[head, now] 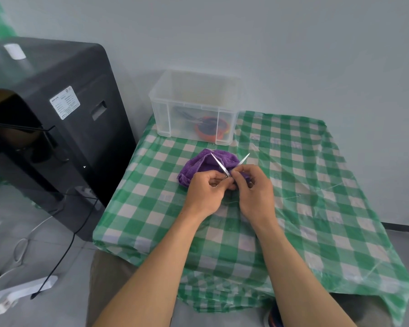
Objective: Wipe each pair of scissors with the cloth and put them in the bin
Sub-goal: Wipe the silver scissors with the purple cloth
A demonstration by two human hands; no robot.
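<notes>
A small pair of steel scissors [219, 164] is held over the table with its blades spread in a V, tips pointing away from me. My left hand [207, 188] grips one handle and my right hand [253, 185] grips the other; the handles are mostly hidden by my fingers. A purple cloth [198, 165] lies crumpled on the table just behind and under my hands. The clear plastic bin [194, 107] stands at the table's far left corner, with other scissors, some with orange handles, inside it.
The table wears a green-and-white checked plastic cover [305, 197]. A large black machine [64, 109] stands to the left, with cables and a white power strip [21, 293] on the floor. A grey wall is behind.
</notes>
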